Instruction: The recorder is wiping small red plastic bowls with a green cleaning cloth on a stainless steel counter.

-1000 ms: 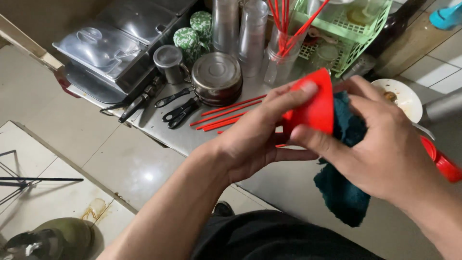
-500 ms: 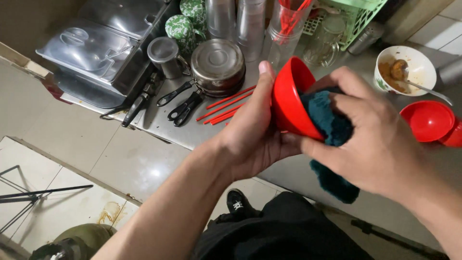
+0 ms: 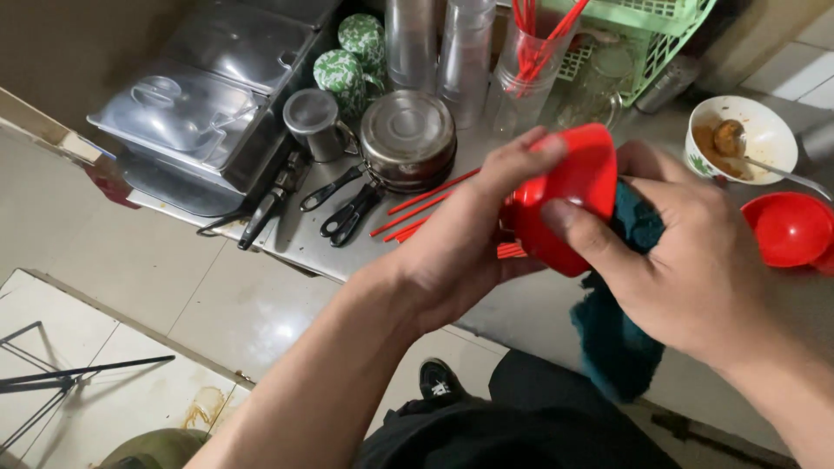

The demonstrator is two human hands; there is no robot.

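A red bowl (image 3: 565, 195) is gripped on its side between both hands: the left hand (image 3: 456, 252) is closed on its near rim, while a teal cloth (image 3: 621, 287) is pressed inside by the right hand (image 3: 695, 269). Another red bowl (image 3: 786, 227) lies right of them.

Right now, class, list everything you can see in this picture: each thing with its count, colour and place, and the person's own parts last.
Red plastic bowl: one, held in both hands.
Dark teal cloth: one, under the right hand.
Second red bowl: one, counter, far right.
White bowl with brown leftovers and spoon: one, right rear.
Red chopsticks: several, loose on the counter.
Small steel pot: one, centre.
Steel cup: one, left of the pot.
Green basket: one, rear.
Left hand: fingers on the bowl's rim.
Right hand: grips cloth and bowl.
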